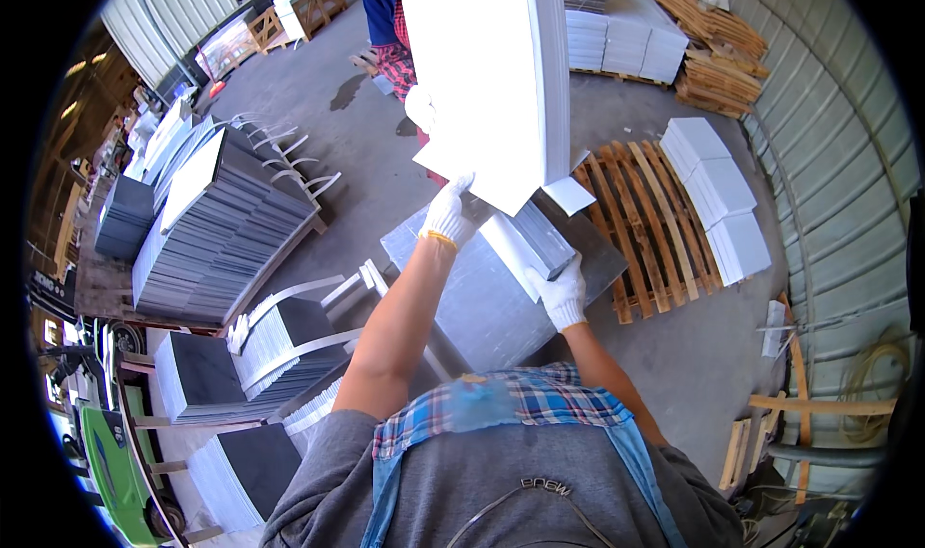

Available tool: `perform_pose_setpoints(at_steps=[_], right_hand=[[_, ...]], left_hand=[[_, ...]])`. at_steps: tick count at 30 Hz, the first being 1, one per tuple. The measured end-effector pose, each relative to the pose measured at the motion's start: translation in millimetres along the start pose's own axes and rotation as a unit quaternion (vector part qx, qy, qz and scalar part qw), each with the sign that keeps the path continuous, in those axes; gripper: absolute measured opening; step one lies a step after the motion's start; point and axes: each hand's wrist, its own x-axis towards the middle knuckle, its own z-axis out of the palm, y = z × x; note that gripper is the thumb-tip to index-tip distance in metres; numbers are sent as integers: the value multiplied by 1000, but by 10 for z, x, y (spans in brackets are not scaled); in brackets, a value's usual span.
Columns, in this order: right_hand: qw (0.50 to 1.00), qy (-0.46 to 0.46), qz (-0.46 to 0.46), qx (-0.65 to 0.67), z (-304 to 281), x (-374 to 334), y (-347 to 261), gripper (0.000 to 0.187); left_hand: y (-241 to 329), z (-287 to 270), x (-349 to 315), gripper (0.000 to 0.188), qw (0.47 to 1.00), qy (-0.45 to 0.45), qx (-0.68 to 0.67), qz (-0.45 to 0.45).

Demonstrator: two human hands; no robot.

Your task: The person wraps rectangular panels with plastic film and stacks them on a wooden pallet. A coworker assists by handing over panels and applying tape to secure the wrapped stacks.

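A large bright white sheet (482, 95) stands in front of me at the far side of a grey worktop (482, 307). A layered white stack (555, 76) shows along its right side. My left hand (449, 213), in a white glove, is closed at the sheet's lower left edge; part of its fingers is hidden. My right hand (562, 293), also gloved, is closed around the near end of a small stack of grey slabs (540, 240). A narrow white strip (509, 249) lies beside those slabs. A co-worker's gloved hand (420, 110) touches the sheet's left side.
A co-worker in a red checked garment (397, 71) stands beyond the sheet. Right of the worktop lies a wooden pallet (646, 225) bearing white packs (711, 196). Racks of grey slabs (226, 225) stand at left, near a green vehicle (111, 471). A corrugated wall (819, 163) bounds the right.
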Motion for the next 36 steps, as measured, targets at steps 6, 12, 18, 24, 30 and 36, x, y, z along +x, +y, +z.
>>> perform_pose_setpoints(at_steps=[6,12,18,24,30,36], right_hand=[[1000,-4,5,21,-6,5,-26,87],[1000,-12,15,0,-18,2,-60,87],[1000,-11,23,18,-56,-4,-92,92],[999,-11,1,50,57,131,157,93],[999,-33,-8,24,42,140,141,86],[999,-28,-13,28,36,116,84,81]], left_hand=[[-72,-163,13,40,1000,-14,-6,0],[-160,-237,56,40,998,-17,-52,-8],[-187,-230,-77,43,996,-76,-42,14],[-351,-233,-92,43,998,-55,-40,-8],[-634,-457,-91,40,996,-80,4,-30],[-718,-651,-32,34,993,-40,106,-20]])
